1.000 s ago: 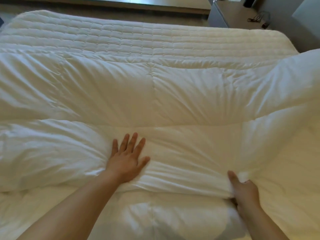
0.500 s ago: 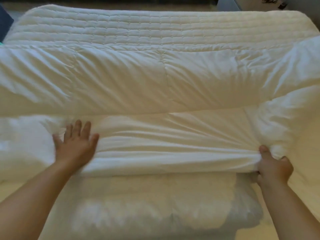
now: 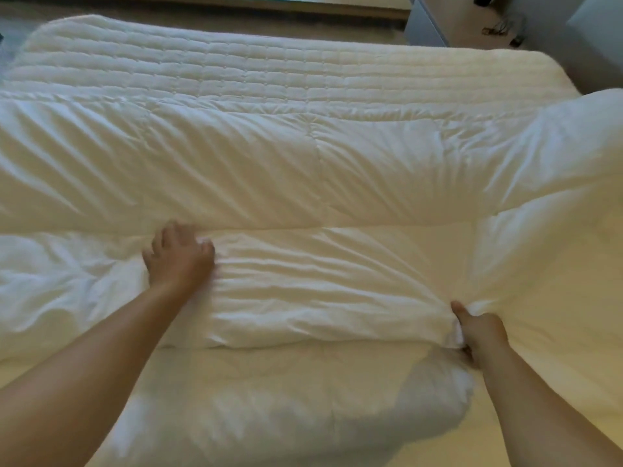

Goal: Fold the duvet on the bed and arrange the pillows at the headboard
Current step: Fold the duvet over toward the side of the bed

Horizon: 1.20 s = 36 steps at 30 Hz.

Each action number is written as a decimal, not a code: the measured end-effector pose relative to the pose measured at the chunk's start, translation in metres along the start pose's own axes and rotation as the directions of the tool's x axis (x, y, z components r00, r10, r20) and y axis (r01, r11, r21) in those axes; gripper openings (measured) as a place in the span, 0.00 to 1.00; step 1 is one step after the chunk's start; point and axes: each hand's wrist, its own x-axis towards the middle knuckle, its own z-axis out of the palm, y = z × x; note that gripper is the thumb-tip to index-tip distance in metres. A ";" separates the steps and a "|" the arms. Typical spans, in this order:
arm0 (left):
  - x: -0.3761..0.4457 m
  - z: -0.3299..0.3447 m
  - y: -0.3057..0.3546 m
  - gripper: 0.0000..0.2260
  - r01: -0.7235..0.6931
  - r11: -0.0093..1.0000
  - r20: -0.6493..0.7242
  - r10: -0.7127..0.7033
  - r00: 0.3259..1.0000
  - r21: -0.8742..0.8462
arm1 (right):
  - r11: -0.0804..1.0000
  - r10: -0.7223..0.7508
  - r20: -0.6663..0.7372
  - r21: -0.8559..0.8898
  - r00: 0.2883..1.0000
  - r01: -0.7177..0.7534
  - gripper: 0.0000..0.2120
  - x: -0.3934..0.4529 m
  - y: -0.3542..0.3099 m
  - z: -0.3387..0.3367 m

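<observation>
A white duvet (image 3: 303,170) lies in thick folded layers across the bed. A narrower folded band (image 3: 320,291) runs between my hands. My left hand (image 3: 178,257) rests on the top of this band, left of centre; it is blurred, its fingers look bent into the fabric, and a grip cannot be made out. My right hand (image 3: 478,332) pinches the band's right end, thumb on top, with creases fanning out from the grip. To the right, the duvet rises in a bulging heap (image 3: 556,203). No pillow shows in this view.
The quilted mattress cover (image 3: 236,65) is bare along the far side of the bed. A grey bedside unit (image 3: 424,25) stands beyond the far right corner, with dark cables (image 3: 502,28) on the floor beside it.
My left hand swept left along the band, then came back right toward the centre, and its fingers have gone from flat to bent. My right hand keeps its pinch on the right end.
</observation>
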 end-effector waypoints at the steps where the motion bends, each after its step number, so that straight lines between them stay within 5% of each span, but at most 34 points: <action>1: -0.007 0.007 0.026 0.24 -0.089 0.996 -0.011 0.088 0.996 -0.016 | 1.000 -0.016 0.009 -0.026 1.000 0.016 0.32 0.001 -0.004 0.004; 4: -0.044 0.043 0.092 0.27 -0.343 0.939 0.119 0.343 0.932 -0.018 | 0.998 -0.032 0.017 -0.060 0.999 0.033 0.30 0.002 -0.010 0.008; 7: -0.084 0.083 0.117 0.33 -0.504 0.859 0.319 0.454 0.832 0.093 | 1.000 -0.016 0.098 -0.008 0.995 0.017 0.39 0.022 0.004 0.007; 10: -0.087 0.100 0.115 0.40 -0.507 0.848 0.345 0.434 0.832 0.157 | 0.993 -0.040 0.090 0.118 0.995 0.029 0.48 0.037 0.011 -0.009; 17: -0.090 0.106 0.175 0.40 -0.436 0.899 0.269 0.410 0.872 0.042 | 0.916 -0.132 -0.097 0.368 0.987 0.159 0.41 0.072 -0.044 -0.092; 20: -0.099 0.120 0.229 0.40 -0.440 0.898 0.224 0.429 0.875 -0.001 | 0.822 -0.052 0.057 0.569 0.997 0.010 0.36 0.124 -0.070 -0.118; 25: -0.127 0.158 0.333 0.42 -0.573 0.819 0.232 0.551 0.802 0.037 | 0.709 -0.123 0.228 0.702 0.966 -0.075 0.23 0.163 -0.112 -0.144; 29: -0.143 0.193 0.396 0.43 -0.595 0.801 0.252 0.563 0.787 0.065 | 0.549 -0.143 0.334 0.810 0.932 -0.207 0.29 0.198 -0.125 -0.152; 33: -0.137 0.225 0.408 0.42 -0.608 0.784 0.239 0.571 0.785 0.125 | 0.336 -0.237 0.423 0.880 0.874 -0.335 0.28 0.241 -0.122 -0.162; 36: -0.133 0.240 0.400 0.36 -0.599 0.786 0.259 0.553 0.792 0.156 | 0.313 -0.373 0.492 0.865 0.787 -0.392 0.24 0.259 -0.124 -0.163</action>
